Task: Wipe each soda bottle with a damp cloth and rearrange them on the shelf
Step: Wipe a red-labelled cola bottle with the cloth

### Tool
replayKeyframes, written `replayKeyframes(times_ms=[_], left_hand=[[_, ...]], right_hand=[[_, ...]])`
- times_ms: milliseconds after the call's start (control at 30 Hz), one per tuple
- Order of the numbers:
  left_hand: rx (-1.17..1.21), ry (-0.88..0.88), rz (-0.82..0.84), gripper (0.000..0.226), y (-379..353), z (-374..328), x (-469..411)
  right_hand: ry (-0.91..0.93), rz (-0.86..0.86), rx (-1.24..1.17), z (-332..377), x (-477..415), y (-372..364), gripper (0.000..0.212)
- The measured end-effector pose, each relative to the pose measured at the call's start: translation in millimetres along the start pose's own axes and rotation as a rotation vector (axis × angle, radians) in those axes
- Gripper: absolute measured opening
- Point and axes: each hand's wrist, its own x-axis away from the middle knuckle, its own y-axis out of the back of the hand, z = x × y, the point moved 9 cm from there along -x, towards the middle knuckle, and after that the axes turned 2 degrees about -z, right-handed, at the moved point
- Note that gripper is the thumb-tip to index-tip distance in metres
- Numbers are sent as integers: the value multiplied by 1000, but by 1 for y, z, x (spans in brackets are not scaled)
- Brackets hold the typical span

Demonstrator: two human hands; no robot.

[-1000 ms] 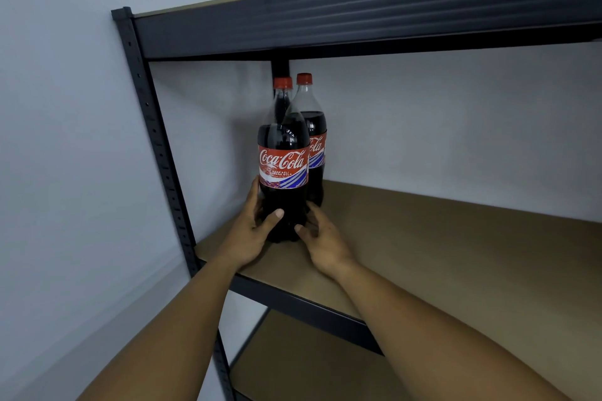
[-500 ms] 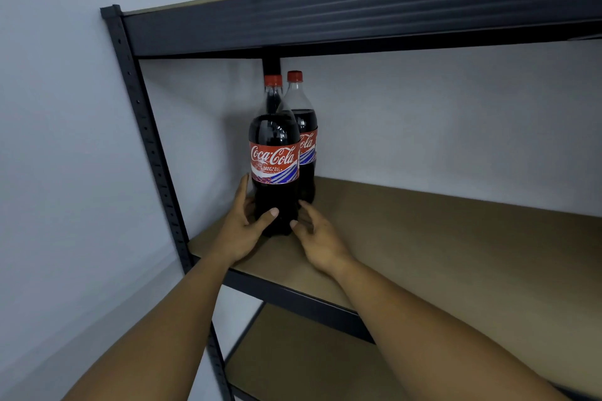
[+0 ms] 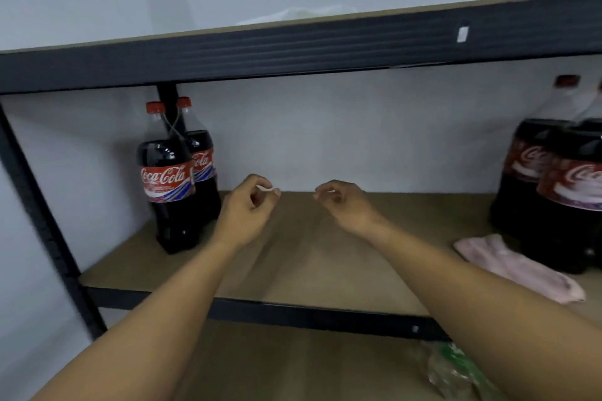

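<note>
Left hand [image 3: 242,212] and right hand [image 3: 345,202] have released the front bottle [image 3: 167,179].

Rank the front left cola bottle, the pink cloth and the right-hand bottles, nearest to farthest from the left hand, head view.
1. front cola bottle, just left of the left hand.
2. pink cloth, lying far right.
3. right-hand bottles, at the right edge behind the cloth.
</note>
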Motion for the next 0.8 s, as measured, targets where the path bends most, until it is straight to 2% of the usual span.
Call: replayKeyframes(times_ms=[300,433,667,800], left_hand=[[176,-129,507,20,-227,-176,24],[185,-212,712,38,-313,-234,52],[444,-126,832,84,-385,-280,64],[550,-69,884,92,-407,-291,71]], right_hand=[[-88,-447,268,-38,108,273,11],[-215,-620,233,-77,162,357,9],[-335,-580,76,-126,183,383,59],[-341,-586,13,-139,180,381,66]])
